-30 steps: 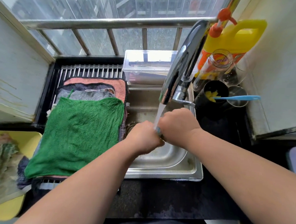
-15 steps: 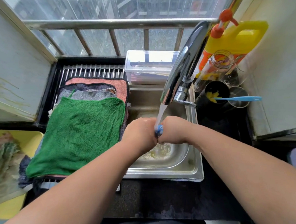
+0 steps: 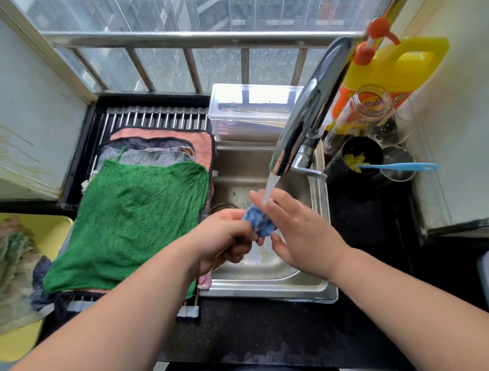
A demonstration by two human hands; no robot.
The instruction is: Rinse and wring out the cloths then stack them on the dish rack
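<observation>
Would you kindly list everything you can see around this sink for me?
sink: one, steel, centre
tap: one, chrome, running, above the sink
dish rack: one, black, left of the sink
blue cloth: one, blue, under the running water
green cloth: one, green, atop the stack on the dish rack
other cloths: several, pink and grey, under the green cloth
box: one, clear, behind the sink
bottle: one, yellow, back right
left hand: one, grips the blue cloth
right hand: one, fingers straight, against the blue cloth
</observation>
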